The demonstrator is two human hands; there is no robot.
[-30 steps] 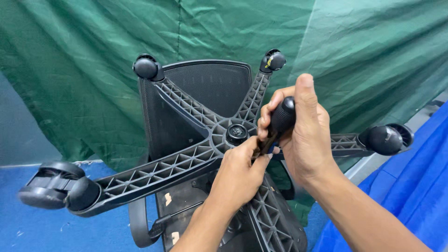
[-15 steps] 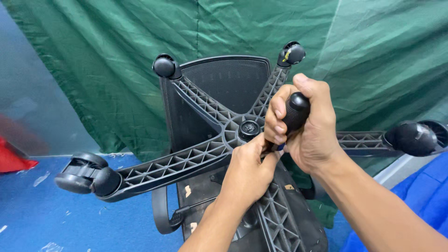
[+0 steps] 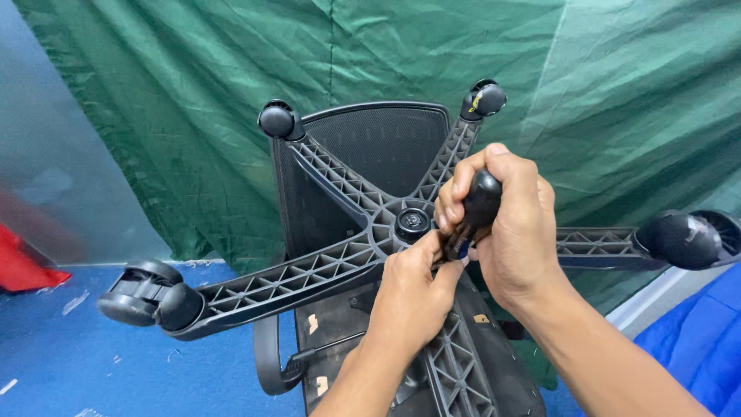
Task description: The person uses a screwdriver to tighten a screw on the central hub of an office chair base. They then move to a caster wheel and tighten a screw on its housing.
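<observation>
Black ribbed chair base [image 3: 309, 270] upturned, right hand [image 3: 513, 224] fingers wrapped around screwdriver [image 3: 475, 208], left hand [image 3: 413, 297] pinching its shaft.

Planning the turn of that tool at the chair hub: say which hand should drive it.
Right, probably. The right hand wraps the tool's black handle, while the left hand only pinches its lower shaft beside the chair base hub.

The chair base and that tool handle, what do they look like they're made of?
The chair base looks like moulded black plastic with a matt finish: its arms show open ribbed webbing, typical of moulding. The tool handle in the right hand seems smooth, slightly glossy black plastic or rubber; a soft highlight shows, but which one is unclear. The left hand hides the shaft.
</observation>
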